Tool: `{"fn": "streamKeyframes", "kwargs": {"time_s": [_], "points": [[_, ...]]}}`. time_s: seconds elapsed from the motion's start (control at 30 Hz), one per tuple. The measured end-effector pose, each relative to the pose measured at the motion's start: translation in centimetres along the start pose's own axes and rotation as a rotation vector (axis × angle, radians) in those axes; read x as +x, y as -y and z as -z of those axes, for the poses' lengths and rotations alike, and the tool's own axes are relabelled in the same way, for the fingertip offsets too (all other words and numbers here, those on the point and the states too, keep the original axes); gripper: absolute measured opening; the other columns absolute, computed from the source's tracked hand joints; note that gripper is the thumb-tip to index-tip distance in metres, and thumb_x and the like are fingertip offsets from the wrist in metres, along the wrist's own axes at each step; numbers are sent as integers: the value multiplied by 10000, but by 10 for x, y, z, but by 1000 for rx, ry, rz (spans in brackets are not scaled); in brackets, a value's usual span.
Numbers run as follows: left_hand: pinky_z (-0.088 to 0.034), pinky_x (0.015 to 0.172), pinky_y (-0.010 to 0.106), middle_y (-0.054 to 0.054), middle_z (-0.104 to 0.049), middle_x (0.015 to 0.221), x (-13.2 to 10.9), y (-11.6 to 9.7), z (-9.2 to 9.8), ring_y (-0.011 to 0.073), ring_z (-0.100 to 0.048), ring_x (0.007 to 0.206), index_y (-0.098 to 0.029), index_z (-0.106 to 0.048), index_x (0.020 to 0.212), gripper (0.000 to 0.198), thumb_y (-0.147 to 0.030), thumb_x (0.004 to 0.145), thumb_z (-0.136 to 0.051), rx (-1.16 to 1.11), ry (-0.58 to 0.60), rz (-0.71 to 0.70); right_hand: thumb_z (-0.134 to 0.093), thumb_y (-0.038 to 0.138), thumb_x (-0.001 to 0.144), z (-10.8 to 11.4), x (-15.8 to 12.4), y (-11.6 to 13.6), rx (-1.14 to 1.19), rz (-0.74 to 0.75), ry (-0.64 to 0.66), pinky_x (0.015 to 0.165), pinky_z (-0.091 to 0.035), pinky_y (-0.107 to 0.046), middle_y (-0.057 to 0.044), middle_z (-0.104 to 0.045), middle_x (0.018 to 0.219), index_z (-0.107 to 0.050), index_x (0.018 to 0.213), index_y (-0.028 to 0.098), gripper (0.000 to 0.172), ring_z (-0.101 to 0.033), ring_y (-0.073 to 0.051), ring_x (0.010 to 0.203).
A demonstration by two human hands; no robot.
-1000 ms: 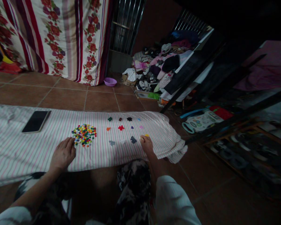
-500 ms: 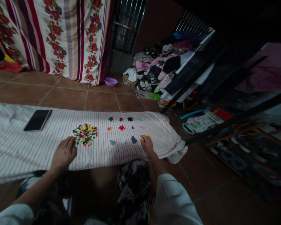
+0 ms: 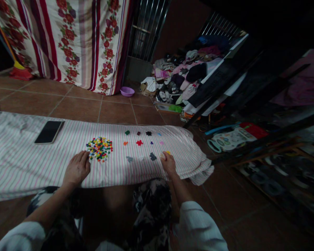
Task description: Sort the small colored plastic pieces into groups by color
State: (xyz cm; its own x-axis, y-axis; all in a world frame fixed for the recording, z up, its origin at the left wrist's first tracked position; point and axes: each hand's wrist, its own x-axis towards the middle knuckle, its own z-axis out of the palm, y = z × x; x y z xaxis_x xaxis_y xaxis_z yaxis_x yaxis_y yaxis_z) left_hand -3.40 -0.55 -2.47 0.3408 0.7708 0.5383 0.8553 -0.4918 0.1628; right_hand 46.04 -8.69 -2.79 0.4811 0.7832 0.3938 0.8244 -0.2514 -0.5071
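Observation:
My left hand (image 3: 77, 169) lies palm down on the striped cloth (image 3: 104, 174), its fingers stretched out. Its fingertips are at the left edge of a mixed pile of small coloured pieces (image 3: 99, 149). Beyond the pile, pieces sit sorted by colour, among them a red group (image 3: 139, 143), a black group (image 3: 148, 133), a light grey group (image 3: 129, 159) and a dark grey group (image 3: 153, 157). My right hand (image 3: 169, 164) is closed in a pinch at the right end of the nearest row, beside yellow pieces (image 3: 168, 152). What its fingers hold is too small to make out.
A phone (image 3: 49, 132) lies on the cloth at the left. On the tiled floor beyond are a purple basin (image 3: 127, 91) and a heap of clothes (image 3: 183, 75). A shoe rack (image 3: 282, 167) stands at the right, and a floral curtain (image 3: 83, 42) hangs behind.
The whole view has shifted slightly, so things appear a little further right. Both hands keep about the same places on the cloth, the right one still pinched beside the yellow pieces.

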Motion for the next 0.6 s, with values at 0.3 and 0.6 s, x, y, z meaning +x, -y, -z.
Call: {"fn": "streamKeyframes", "kwargs": {"time_s": [0.3, 0.6], "points": [[-444, 1067, 455, 195, -640, 1231, 0, -2, 2, 290, -571, 1205, -82, -557, 1244, 403, -217, 900, -398, -5, 5, 16, -425, 405, 877, 5, -14, 38, 96, 68, -133, 895, -492, -431, -140, -670, 944, -680, 971, 163, 364, -584, -264, 935], [-449, 1067, 450, 196, -642, 1236, -2, 1, -2, 287, -579, 1210, -73, -541, 1257, 404, -223, 912, -396, 24, 2, 6, -400, 274, 884, -17, -36, 101, 218, 207, -7, 874, -519, -382, -116, -691, 964, -693, 970, 180, 320, -623, -229, 940]]}}
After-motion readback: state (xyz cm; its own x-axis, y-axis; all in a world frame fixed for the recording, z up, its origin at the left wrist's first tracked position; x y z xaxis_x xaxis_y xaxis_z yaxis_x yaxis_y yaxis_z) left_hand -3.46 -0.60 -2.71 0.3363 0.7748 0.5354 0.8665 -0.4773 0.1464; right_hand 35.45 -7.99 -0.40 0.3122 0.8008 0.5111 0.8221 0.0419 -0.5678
